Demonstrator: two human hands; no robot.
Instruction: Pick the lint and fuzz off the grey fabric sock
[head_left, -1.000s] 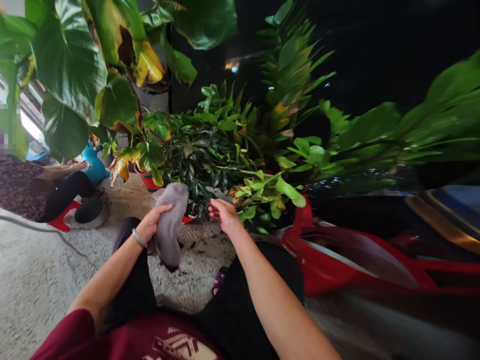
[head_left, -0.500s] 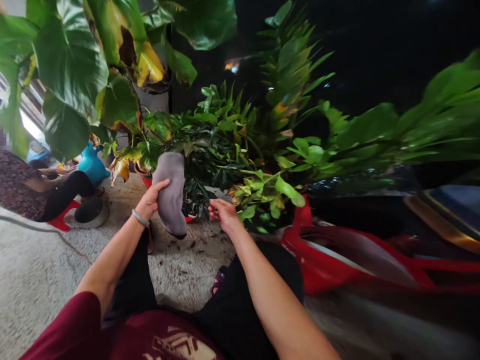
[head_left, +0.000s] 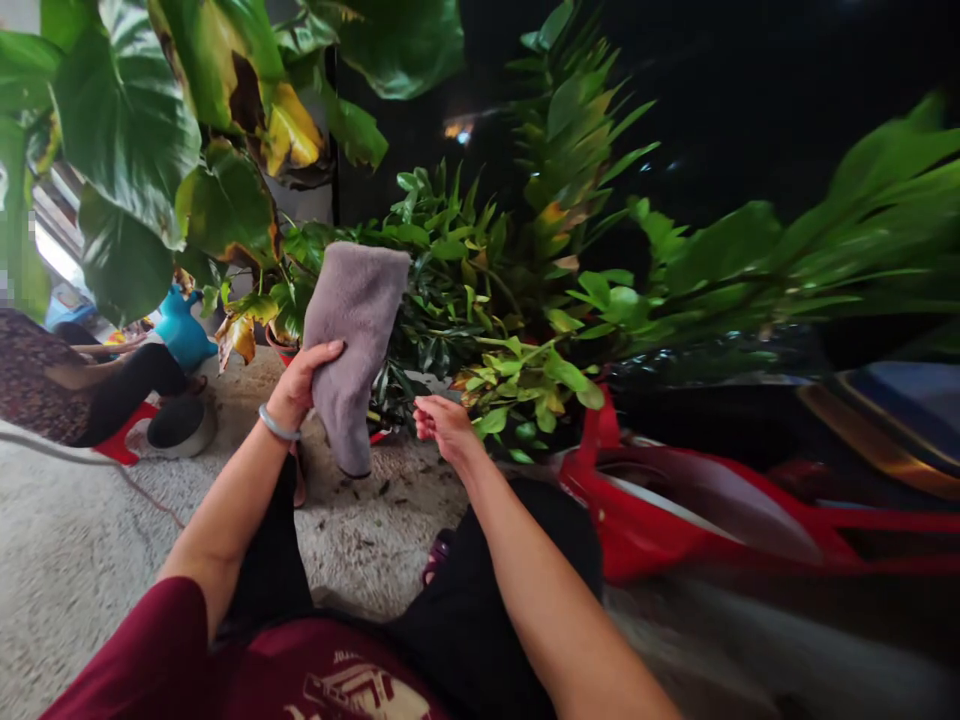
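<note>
Holding a fuzzy gray sock up just left of center in the frame, wide end on top, narrow end down with a dark edge. Gripped at its left side by the left hand, with thumb laid across the near face and a bangle on that wrist. Near mid-frame, apart from the sock, a right hand with fingers curled closed; can't tell if pinching anything tiny. Loads of plants across the top. Also a red bag at right, plus a bucket and a seated person at far left.
</note>
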